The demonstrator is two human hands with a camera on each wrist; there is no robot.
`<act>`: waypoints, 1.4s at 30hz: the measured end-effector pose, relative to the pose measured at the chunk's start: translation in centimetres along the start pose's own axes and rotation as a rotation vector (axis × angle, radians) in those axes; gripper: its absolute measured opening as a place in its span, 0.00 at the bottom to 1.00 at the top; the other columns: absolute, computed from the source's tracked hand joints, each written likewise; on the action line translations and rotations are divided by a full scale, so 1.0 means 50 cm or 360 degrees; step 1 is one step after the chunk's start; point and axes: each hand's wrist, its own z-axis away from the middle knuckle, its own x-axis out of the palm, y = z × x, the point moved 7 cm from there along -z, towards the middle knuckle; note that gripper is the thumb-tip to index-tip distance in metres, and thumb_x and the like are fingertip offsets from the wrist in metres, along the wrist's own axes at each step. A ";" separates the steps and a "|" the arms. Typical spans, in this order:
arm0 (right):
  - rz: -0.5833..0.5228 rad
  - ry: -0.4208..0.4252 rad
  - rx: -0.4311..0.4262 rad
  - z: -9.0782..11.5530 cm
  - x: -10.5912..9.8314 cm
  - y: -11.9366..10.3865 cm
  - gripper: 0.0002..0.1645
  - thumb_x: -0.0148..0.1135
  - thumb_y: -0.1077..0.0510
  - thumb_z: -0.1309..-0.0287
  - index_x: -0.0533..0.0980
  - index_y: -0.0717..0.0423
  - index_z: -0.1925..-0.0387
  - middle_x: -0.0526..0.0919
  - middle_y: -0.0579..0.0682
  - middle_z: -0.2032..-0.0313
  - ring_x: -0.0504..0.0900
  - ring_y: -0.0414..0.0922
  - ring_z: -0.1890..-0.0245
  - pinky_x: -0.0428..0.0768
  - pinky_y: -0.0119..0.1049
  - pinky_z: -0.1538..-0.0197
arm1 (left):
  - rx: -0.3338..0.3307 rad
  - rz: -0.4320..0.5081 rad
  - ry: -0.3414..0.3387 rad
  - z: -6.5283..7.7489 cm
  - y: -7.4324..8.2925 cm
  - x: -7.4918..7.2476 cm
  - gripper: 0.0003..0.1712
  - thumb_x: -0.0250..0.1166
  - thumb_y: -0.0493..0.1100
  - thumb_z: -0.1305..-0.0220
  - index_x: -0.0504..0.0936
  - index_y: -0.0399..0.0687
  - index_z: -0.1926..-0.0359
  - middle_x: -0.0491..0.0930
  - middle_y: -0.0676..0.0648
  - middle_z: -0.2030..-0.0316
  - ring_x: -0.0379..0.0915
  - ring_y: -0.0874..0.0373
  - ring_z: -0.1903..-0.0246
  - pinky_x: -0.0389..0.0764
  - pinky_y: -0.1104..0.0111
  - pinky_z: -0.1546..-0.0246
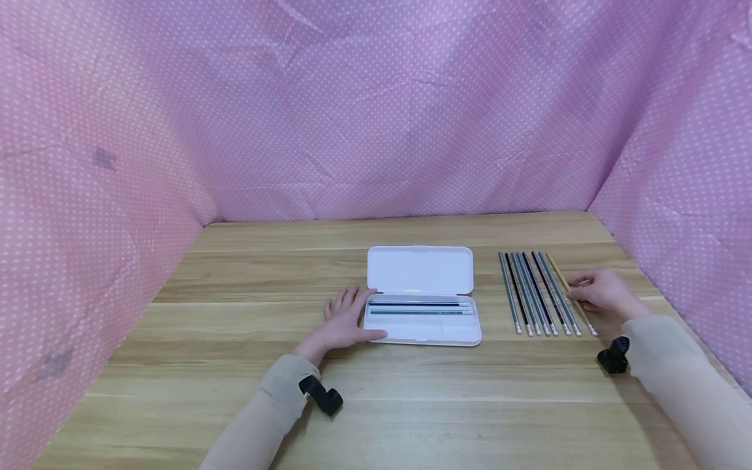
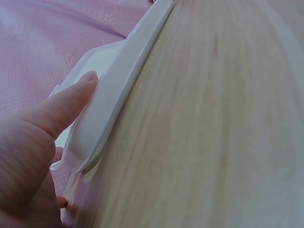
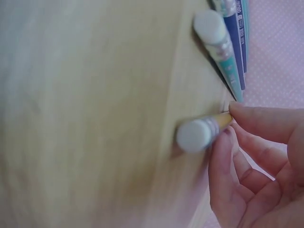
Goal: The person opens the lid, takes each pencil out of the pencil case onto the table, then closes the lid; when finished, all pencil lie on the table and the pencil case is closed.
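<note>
A white pencil case [image 1: 423, 331] lies with its lid [image 1: 420, 269] raised, and two pencils [image 1: 420, 312] lie along its inside. At its left end rests my left hand [image 1: 341, 323], fingers spread. In the left wrist view the thumb [image 2: 71, 104] touches the case's front wall [image 2: 107, 102]; the other fingers are mostly hidden. To the right, my right hand [image 1: 605, 292] pinches a yellow pencil [image 1: 558, 271] between thumb and fingers. In the right wrist view its white eraser end [image 3: 194, 135] points toward the camera, beside a teal pencil [image 3: 230, 71].
Left of the yellow pencil, several blue, teal and dark pencils [image 1: 531, 294] lie side by side, erasers toward me. Wooden tabletop [image 1: 423, 405] stretches around the case. Pink dotted cloth [image 1: 399, 130] hangs behind and along both sides.
</note>
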 end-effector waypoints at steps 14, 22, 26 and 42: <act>-0.0014 -0.0028 0.0050 0.004 0.007 -0.007 0.28 0.59 0.63 0.43 0.66 0.82 0.47 0.83 0.57 0.67 0.78 0.35 0.76 0.80 0.31 0.72 | -0.0004 -0.0027 -0.0001 -0.001 -0.004 0.003 0.49 0.69 0.64 0.49 0.56 0.64 0.30 0.46 0.36 0.28 0.33 0.38 0.29 0.29 0.37 0.38; -0.0032 -0.0032 0.0042 0.005 0.006 -0.006 0.28 0.59 0.63 0.43 0.66 0.81 0.47 0.83 0.56 0.67 0.77 0.35 0.75 0.80 0.31 0.72 | 0.0011 -0.0023 0.0015 -0.001 -0.003 0.003 0.48 0.69 0.63 0.50 0.57 0.64 0.31 0.46 0.36 0.29 0.34 0.37 0.29 0.29 0.37 0.38; -0.0046 -0.0056 0.0048 0.007 0.005 -0.005 0.29 0.58 0.62 0.42 0.65 0.81 0.46 0.83 0.58 0.65 0.78 0.35 0.74 0.81 0.31 0.70 | 0.0008 -0.0020 0.0011 -0.001 -0.003 0.003 0.48 0.69 0.63 0.49 0.57 0.64 0.31 0.46 0.36 0.29 0.33 0.38 0.29 0.29 0.37 0.38; 0.0077 -0.0017 -0.0114 0.024 -0.011 -0.090 0.29 0.57 0.59 0.39 0.65 0.79 0.45 0.80 0.66 0.62 0.78 0.40 0.73 0.81 0.34 0.70 | -0.0014 0.0034 -0.0022 0.001 -0.003 0.002 0.48 0.68 0.63 0.49 0.56 0.64 0.31 0.43 0.35 0.28 0.29 0.37 0.28 0.27 0.38 0.38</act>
